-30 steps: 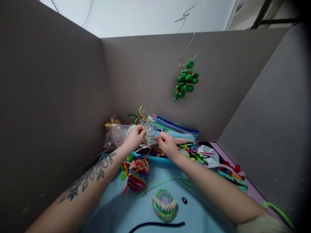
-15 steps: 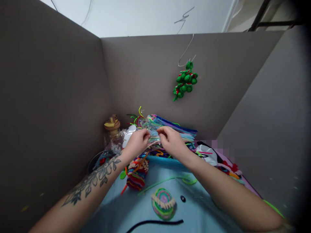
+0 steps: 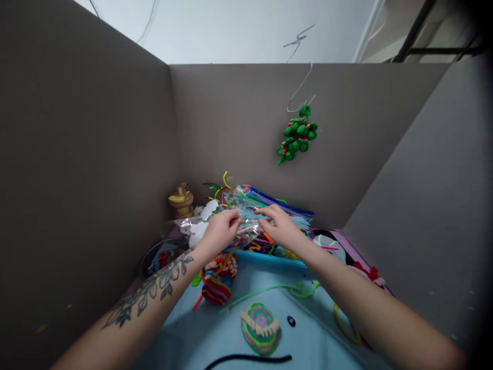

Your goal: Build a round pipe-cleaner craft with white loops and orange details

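Pipe cleaners (image 3: 269,203) in a clear plastic bag (image 3: 215,226) sit above the blue tray (image 3: 269,258), and both hands are on them. Left hand (image 3: 220,232) pinches the bag's edge, fingers closed on the plastic; right hand (image 3: 280,226) curls over the bundle just beside it, fingertips on the stems. Looks like a stem is being drawn out: next comes a steady pull while the bag is braced.
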Motion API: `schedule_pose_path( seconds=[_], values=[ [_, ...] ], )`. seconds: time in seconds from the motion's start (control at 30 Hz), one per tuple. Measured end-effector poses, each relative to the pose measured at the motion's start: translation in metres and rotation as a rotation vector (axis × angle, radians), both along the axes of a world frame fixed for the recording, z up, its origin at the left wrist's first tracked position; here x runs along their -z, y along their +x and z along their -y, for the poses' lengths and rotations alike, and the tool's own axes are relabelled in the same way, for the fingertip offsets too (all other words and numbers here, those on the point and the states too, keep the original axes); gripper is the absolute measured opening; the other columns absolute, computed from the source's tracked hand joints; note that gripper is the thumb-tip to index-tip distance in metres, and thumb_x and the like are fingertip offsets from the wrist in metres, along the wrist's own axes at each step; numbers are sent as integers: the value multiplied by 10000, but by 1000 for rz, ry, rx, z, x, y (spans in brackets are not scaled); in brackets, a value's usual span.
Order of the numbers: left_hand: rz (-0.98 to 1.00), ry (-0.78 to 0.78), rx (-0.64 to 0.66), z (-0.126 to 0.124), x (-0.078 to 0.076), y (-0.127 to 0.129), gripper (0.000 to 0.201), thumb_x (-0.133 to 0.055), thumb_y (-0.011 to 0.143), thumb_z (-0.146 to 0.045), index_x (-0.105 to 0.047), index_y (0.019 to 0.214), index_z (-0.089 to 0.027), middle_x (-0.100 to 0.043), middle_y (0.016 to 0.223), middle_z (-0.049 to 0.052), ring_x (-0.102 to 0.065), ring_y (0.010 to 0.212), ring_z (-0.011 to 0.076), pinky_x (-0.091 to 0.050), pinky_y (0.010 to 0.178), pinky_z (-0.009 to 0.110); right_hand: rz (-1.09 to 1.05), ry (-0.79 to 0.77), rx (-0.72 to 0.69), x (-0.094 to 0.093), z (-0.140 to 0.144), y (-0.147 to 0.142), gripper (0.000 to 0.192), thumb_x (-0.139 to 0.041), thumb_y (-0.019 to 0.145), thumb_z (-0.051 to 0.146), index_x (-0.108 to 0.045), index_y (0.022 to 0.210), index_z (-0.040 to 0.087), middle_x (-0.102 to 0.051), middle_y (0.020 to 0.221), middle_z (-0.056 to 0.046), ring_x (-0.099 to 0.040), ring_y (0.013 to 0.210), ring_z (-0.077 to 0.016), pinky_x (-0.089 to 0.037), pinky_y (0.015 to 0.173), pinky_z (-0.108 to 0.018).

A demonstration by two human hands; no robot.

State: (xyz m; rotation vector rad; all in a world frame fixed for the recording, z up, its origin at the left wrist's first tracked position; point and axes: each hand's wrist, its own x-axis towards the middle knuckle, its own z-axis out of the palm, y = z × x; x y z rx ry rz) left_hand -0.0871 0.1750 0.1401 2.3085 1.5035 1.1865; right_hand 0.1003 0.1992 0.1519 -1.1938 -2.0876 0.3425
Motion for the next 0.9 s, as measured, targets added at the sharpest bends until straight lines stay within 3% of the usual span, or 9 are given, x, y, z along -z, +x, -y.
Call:
schedule_pose_path(
  seconds=[0.07, 0.13, 0.2, 0.27, 0.37, 0.5, 0.63, 0.8, 0.9],
  values=[
    [42, -34, 20, -1, 1, -1, 156, -441, 794, -212, -545, 685, -170, -537, 638, -8, -466, 621, 129, -324, 558, 227, -53, 30, -1, -1, -3, 3, 277, -482, 725, 147, -713, 862, 216, -559, 1002, -73, -540, 906, -173, -423, 818, -302],
    [81, -66, 58, -1, 1, -2, 167, -425, 799, -216, -546, 696, -168, -525, 634, -15, -466, 621, 126, -333, 561, 224, -76, -72, -105, -2, -5, 5, 310, -460, 710, 116, -723, 830, 228, -583, 1002, -56, -557, 882, -161, -441, 777, -286],
    [91, -82, 93, -1, 0, -3, 170, -419, 800, -214, -545, 695, -167, -518, 634, -18, -466, 626, 125, -341, 568, 222, -83, -207, -185, -4, -6, 7, 326, -460, 719, 137, -711, 912, 214, -636, 896, -39, -578, 763, -149, -456, 690, -270],
    [68, -85, 113, -1, -1, -5, 168, -424, 796, -207, -545, 686, -168, -522, 640, -15, -468, 635, 126, -348, 580, 223, -87, -282, -147, -3, -6, 8, 319, -485, 732, 192, -695, 971, 171, -658, 746, -31, -568, 636, -145, -450, 612, -266],
    [49, -80, 122, -1, -1, -9, 161, -430, 793, -196, -560, 703, -168, -555, 677, -2, -481, 656, 129, -360, 599, 227, -93, -204, -56, 1, -8, 11, 293, -503, 719, 190, -708, 924, 143, -665, 701, -38, -559, 602, -146, -432, 582, -256],
    [87, -104, 102, -2, 1, -13, 170, -427, 802, -221, -567, 726, -161, -572, 698, 5, -497, 672, 131, -375, 605, 225, -16, 3, -179, 3, -7, 15, 320, -498, 727, 140, -690, 977, 189, -660, 797, -37, -557, 687, -138, -415, 622, -238],
    [120, -128, 99, -1, 4, -10, 173, -420, 818, -265, -554, 775, -165, -567, 706, -2, -507, 669, 130, -384, 589, 221, 51, -32, -305, 1, 1, 11, 435, -626, 697, 219, -606, 1132, 212, -622, 686, 6, -517, 600, -117, -384, 572, -216],
    [55, -82, 153, 9, 2, 3, 157, -413, 826, -208, -540, 911, -174, -577, 785, 15, -524, 717, 136, -412, 641, 242, -6, -56, -342, 7, 8, 0, 297, -534, 752, 149, -660, 1014, 213, -638, 708, 3, -531, 618, -116, -383, 589, -214],
    [-167, 29, 241, 18, -5, 7, 271, -404, 824, -157, -546, 1049, -206, -565, 978, 58, -514, 882, 166, -410, 759, 286, -48, -45, -373, 12, 8, -4, 290, -489, 728, 80, -675, 916, 199, -654, 778, -12, -553, 697, -136, -400, 643, -234]
  ],
)
